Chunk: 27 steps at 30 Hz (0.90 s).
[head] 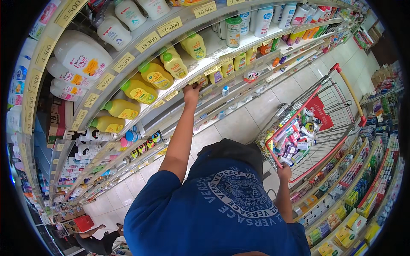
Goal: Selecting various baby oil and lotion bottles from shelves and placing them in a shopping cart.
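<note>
My left hand (191, 92) reaches to the shelf edge below the yellow Zwitsal bottles, its fingers partly hidden under the price strip. Right beside those fingertips stands a small yellow bottle (202, 80); whether the hand grips it, I cannot tell. Larger yellow bottles with green caps (156, 76) stand on the shelf above. My right hand (284, 172) is closed around the red rim of a metal shopping cart (333, 150). Many small packages and tubes (296, 137) lie heaped at the cart's near end.
Long shelves of white lotion bottles (263, 21) curve along the left and top. Shelves of boxed goods (339, 192) run down the right, close to the cart. Tiled floor (229, 124) shows between them. Another person (96, 241) is low at the bottom left, near a red basket (84, 223).
</note>
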{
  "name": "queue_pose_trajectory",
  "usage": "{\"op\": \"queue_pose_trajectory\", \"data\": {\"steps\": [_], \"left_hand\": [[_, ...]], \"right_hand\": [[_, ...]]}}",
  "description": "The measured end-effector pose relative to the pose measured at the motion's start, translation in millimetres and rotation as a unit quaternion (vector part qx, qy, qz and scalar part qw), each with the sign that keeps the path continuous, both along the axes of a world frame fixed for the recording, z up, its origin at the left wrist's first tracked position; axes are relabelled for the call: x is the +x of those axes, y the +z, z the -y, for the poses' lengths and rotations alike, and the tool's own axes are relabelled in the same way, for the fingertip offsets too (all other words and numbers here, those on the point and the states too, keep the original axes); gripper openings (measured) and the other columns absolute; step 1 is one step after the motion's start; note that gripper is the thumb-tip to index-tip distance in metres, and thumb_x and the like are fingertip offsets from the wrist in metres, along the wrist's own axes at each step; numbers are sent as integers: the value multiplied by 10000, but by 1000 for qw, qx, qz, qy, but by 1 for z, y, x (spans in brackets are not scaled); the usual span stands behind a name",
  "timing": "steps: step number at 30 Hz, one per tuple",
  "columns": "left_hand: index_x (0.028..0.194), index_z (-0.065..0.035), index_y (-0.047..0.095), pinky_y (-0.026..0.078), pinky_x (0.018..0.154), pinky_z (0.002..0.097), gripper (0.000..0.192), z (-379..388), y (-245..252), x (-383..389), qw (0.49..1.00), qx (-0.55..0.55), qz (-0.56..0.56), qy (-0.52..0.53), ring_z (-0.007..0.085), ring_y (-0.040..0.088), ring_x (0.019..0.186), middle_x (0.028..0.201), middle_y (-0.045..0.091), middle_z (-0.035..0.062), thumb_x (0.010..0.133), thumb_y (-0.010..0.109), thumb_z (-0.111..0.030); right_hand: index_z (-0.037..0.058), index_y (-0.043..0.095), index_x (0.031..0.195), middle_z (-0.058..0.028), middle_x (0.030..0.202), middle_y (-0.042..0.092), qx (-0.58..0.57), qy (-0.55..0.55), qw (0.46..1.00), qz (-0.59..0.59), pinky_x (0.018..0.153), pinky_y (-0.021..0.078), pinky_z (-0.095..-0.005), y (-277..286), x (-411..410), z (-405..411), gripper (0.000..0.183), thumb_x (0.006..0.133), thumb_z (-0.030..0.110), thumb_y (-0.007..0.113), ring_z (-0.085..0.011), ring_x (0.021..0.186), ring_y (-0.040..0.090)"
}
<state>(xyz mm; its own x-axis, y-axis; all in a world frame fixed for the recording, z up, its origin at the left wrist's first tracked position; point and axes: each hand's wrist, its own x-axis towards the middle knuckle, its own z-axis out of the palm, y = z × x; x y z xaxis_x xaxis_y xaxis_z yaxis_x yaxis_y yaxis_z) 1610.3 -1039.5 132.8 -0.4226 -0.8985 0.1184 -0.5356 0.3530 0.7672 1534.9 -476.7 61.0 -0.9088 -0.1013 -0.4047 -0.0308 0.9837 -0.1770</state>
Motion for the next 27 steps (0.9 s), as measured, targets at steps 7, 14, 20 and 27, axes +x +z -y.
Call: {"op": "queue_pose_trajectory", "data": {"steps": [7, 14, 20, 27], "left_hand": [[885, 19, 620, 464, 673, 311, 262, 13, -25, 2, 997, -2, -70, -25, 228, 631, 728, 809, 658, 128, 696, 721, -131], [883, 44, 631, 468, 690, 284, 194, -4, 12, 4, 999, -18, -40, -18, 203, 641, 723, 813, 664, 137, 730, 680, -64], [886, 33, 632, 464, 680, 267, 208, -7, 1, -3, 996, 5, -78, -41, 183, 633, 718, 811, 662, 129, 719, 695, -73], [1051, 50, 590, 480, 762, 281, 396, -3, 4, 40, 993, 17, -120, 0, 196, 621, 842, 982, 640, 146, 712, 714, -113]], "right_hand": [[207, 647, 928, -113, 868, 652, 16, 5, 1000, 26, 716, 477, -413, -20, -3, -10, 305, 737, 434, 579, -309, 845, 616], [224, 655, 938, -104, 857, 650, 18, 4, 999, 46, 701, 483, -406, -4, -13, 1, 277, 722, 386, 595, -292, 834, 618], [234, 659, 889, -82, 840, 652, 9, -18, 999, 40, 698, 487, -408, -1, -6, -8, 217, 712, 346, 602, -276, 814, 621], [208, 650, 936, -93, 990, 634, -49, 39, 995, 83, 803, 464, -398, -29, -15, -16, 342, 663, 414, 627, -276, 953, 587]]}}
